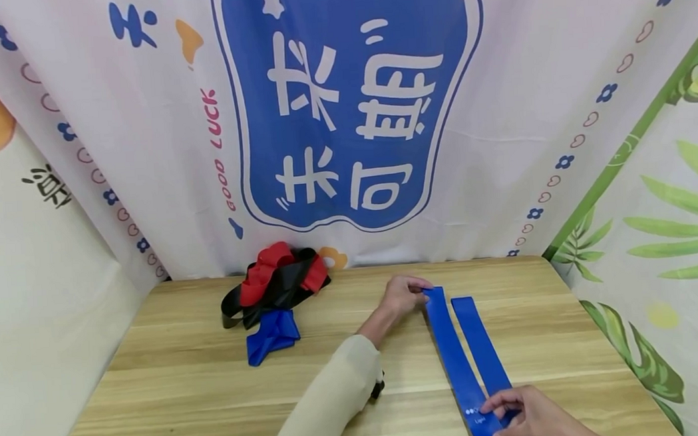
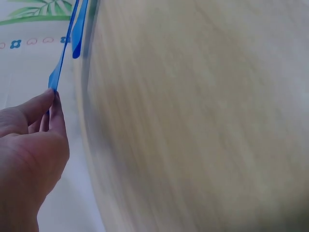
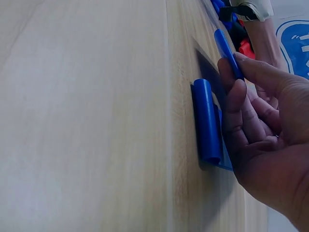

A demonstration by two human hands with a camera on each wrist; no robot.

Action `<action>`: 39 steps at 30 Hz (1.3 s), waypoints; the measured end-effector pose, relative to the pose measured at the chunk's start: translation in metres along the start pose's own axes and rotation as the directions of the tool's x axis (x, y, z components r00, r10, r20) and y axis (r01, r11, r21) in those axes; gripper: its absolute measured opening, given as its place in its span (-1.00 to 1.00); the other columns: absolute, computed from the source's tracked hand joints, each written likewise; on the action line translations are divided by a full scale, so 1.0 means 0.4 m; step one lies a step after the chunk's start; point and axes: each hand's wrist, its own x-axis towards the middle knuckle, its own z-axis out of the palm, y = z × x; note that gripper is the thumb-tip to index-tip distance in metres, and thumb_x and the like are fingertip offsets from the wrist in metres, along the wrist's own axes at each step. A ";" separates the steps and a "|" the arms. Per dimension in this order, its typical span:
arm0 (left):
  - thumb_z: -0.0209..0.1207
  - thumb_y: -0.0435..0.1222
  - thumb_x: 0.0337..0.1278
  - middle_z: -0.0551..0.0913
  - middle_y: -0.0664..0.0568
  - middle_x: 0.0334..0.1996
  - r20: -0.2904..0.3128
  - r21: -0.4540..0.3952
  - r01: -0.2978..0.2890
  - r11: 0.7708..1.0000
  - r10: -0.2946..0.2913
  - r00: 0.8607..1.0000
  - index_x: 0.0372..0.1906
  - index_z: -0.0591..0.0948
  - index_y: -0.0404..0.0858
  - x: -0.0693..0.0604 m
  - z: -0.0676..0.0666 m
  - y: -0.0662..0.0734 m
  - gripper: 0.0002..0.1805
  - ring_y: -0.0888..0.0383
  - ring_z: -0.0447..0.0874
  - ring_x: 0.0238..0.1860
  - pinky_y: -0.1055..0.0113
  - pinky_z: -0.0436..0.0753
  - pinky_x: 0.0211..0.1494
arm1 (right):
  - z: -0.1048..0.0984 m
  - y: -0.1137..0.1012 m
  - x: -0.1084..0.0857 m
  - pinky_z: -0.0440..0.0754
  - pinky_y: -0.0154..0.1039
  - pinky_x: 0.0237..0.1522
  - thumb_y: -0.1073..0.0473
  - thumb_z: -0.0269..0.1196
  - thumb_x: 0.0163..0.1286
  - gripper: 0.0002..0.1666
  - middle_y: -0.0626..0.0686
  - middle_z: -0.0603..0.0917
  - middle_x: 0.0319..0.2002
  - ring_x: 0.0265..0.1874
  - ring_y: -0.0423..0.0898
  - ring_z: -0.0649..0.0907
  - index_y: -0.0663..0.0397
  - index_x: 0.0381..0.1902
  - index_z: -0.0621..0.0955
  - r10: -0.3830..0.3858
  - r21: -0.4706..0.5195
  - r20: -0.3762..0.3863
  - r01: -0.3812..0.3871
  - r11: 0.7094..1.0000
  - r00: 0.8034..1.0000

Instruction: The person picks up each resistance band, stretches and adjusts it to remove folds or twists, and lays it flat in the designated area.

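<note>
Two long strips of blue band (image 1: 453,355) run side by side over the right part of the table, one printed "Light" near its lower end. My left hand (image 1: 403,297) pinches the far end of the left strip between thumb and fingers; the left wrist view shows that hand (image 2: 36,140) gripping the thin blue band (image 2: 57,72). At the near end my right hand (image 1: 535,416) holds the printed strip. In the right wrist view the right hand (image 3: 270,111) pinches a blue edge (image 3: 226,50), beside a curved blue fold (image 3: 207,121) low over the wood.
At the table's back left lies a heap of red bands (image 1: 266,273) and black bands (image 1: 281,285), with a folded blue band (image 1: 273,336) in front. A printed cloth (image 1: 354,111) hangs behind the wooden table (image 1: 205,413).
</note>
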 end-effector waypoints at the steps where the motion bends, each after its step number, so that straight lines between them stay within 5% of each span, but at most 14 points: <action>1: 0.40 -0.59 0.17 0.82 0.05 -0.12 0.000 0.004 0.004 1.000 -0.004 1.000 -0.13 0.86 -0.25 0.001 0.003 -0.001 -0.75 0.26 0.67 -0.15 0.42 0.71 -0.05 | 0.000 0.001 0.000 0.66 -0.37 -0.32 0.18 0.54 0.30 -0.52 0.05 0.66 -0.22 -0.33 -0.07 0.70 0.35 0.09 0.70 0.000 -0.004 0.000 0.000 1.000 1.000; 11: 0.39 -0.64 0.14 0.80 0.01 -0.18 0.029 -0.005 0.035 0.999 -0.034 0.999 -0.14 0.86 -0.30 -0.002 0.026 0.004 -0.73 0.26 0.62 -0.25 0.47 0.66 -0.21 | -0.001 0.009 -0.005 0.67 -0.36 -0.34 0.19 0.55 0.29 -0.54 0.03 0.64 -0.24 -0.35 -0.14 0.67 0.32 0.06 0.71 -0.012 -0.005 0.008 0.012 1.000 1.000; 22: 0.40 -0.63 0.13 0.78 -0.01 -0.21 0.027 0.030 0.077 0.997 -0.078 0.997 -0.13 0.86 -0.30 -0.002 0.042 0.003 -0.73 0.26 0.56 -0.26 0.49 0.59 -0.23 | 0.007 0.006 -0.010 0.58 -0.41 -0.44 0.24 0.55 0.27 -0.60 0.01 0.63 -0.33 -0.40 -0.10 0.65 0.29 0.02 0.73 0.057 0.021 -0.007 -0.057 0.998 0.998; 39: 0.43 -0.61 0.11 0.82 0.01 -0.21 0.056 0.149 0.000 0.989 -0.008 0.998 -0.12 0.86 -0.28 -0.003 0.048 -0.010 -0.73 0.27 0.58 -0.27 0.45 0.63 -0.18 | 0.009 0.003 -0.011 0.50 -0.44 -0.51 0.18 0.53 0.32 -0.64 -0.02 0.68 -0.53 -0.55 -0.18 0.64 0.19 -0.01 0.70 0.046 0.046 0.055 -0.048 0.998 0.997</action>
